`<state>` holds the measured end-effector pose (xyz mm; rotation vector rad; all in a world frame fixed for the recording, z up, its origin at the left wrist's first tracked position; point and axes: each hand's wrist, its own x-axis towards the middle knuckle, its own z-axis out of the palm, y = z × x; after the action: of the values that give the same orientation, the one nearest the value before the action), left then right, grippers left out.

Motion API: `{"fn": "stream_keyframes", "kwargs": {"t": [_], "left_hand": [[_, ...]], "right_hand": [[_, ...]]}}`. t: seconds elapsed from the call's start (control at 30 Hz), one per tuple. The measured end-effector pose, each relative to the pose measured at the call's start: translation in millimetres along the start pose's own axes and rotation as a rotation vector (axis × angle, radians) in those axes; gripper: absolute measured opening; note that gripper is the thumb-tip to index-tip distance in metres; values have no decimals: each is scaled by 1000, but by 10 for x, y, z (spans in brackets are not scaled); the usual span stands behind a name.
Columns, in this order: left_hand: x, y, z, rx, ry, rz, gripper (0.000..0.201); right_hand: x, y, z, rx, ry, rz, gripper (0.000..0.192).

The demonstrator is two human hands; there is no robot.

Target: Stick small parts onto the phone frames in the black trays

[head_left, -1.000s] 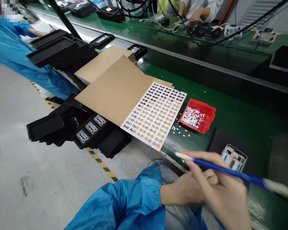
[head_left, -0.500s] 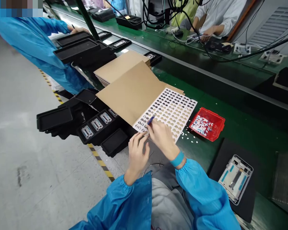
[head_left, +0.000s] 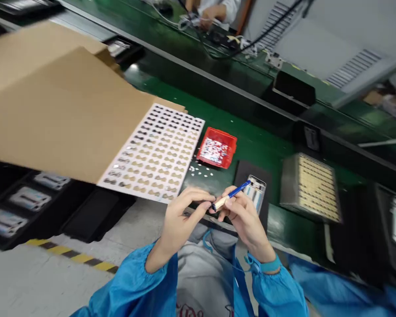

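Observation:
My right hand point(head_left: 249, 222) is closed around a slim blue pen-like tool point(head_left: 239, 188), its pale end pointing toward the other hand. Thumb and index finger of my left hand point(head_left: 180, 218) pinch together at that end, on a small dark thing too small to name. Left of both hands lies a white sheet point(head_left: 165, 165) with rows of small dark stickers and tan cut-outs where the backing shows. Just behind the tool is a silver phone frame point(head_left: 258, 190) on a black mat point(head_left: 266, 169), partly hidden by my right hand.
A red tray point(head_left: 231, 147) holds small white scraps, with more scraps scattered on the green bench beside it. Large brown cardboard sheets point(head_left: 66, 110) lie at left, above black trays point(head_left: 92, 213) of phone parts. At right stands a block with pale rows point(head_left: 317, 187). Another person's hands point(head_left: 211, 15) show across the bench.
Both hands have left the sticker sheet and come together in front of the phone frame, to the right. My left hand has gone from loosely spread to pinching. The view has swung right.

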<state>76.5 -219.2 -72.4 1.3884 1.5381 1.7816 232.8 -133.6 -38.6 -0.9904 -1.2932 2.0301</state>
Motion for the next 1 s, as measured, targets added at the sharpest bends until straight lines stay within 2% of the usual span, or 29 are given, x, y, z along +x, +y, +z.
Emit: {"fn": "stream_keyframes", "kwargs": {"t": [0.17,0.3,0.43,0.53,0.63,0.7,0.83,1.0], "left_hand": [[101,0,463,-50,-139,105,15],[160,-55,737,-4,-188,239,16],[239,-105,930,135,-179,399,19],[354,-163,974,225,-150,443,19],[538,-318,925,366,-42,412,17],[668,-474,880,500,36,341,14],[826,-751,844,643,44,193,12],[832,-829,866,659,61,199,11]], "right_hand": [[-270,30,-399,27,238,-43,40],[-332,44,-601,23,338,-70,42],[-323,51,-722,29,375,-89,40],[-259,26,-884,-43,430,-140,35],[-117,-24,-1176,-318,582,-291,30],[-2,-48,-1400,-587,618,-370,25],[142,-52,-1706,-1009,490,-335,17],[130,-62,-1770,-1312,448,-312,15]]}}
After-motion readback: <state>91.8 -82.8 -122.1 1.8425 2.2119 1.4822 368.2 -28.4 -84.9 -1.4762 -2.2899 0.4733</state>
